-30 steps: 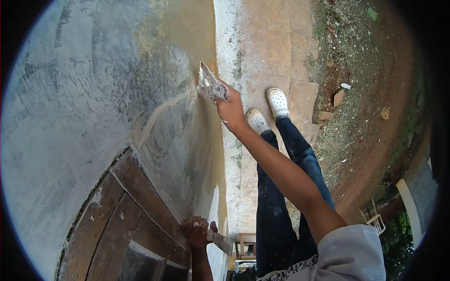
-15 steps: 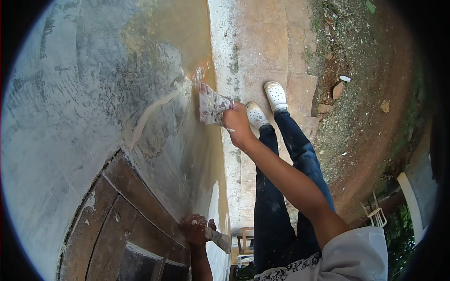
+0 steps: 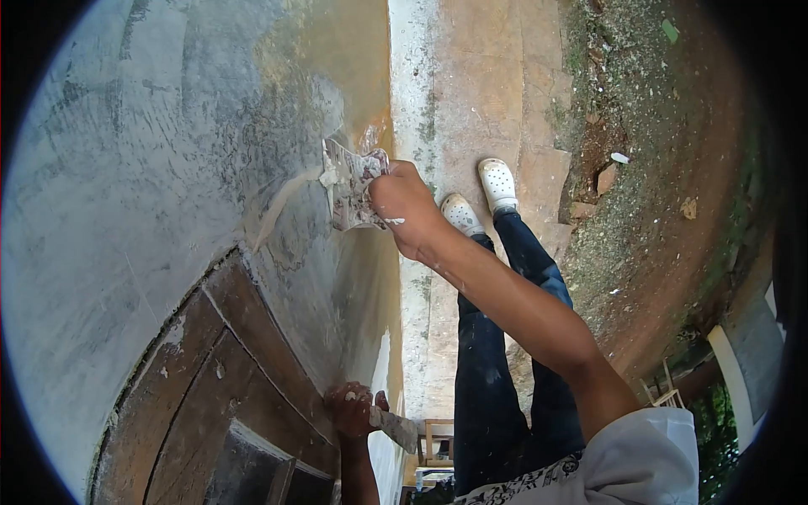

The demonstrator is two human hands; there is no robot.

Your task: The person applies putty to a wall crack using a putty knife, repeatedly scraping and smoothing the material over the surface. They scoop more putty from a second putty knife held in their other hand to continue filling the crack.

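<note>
My right hand (image 3: pixel 404 202) is closed around a wide putty knife (image 3: pixel 353 189) whose blade is smeared with white and reddish filler. The blade's far edge meets the grey wall (image 3: pixel 194 126), and a lump of pale filler (image 3: pixel 330 174) sits on that edge. From there a beige filled strip (image 3: pixel 282 202) runs along the wall toward the corner of a brown wooden frame (image 3: pixel 185 362). Lower down, beside the frame, my left hand (image 3: pixel 349 408) is wrapped around a narrower filler-coated scraper (image 3: pixel 397 429). Part of its grip is hidden by the fingers.
A paved walkway (image 3: pixel 480 76) runs along the wall's foot, where my white clogs (image 3: pixel 498 183) stand. Gravelly ground (image 3: pixel 648 210) with broken bricks (image 3: pixel 606 178) lies beyond it. A wooden chair-like piece (image 3: pixel 438 442) is near the bottom.
My right hand has moved the wide putty knife left, bringing its blade against the wall at the strip's end. A filler lump now shows there. My left hand stays in about the same place.
</note>
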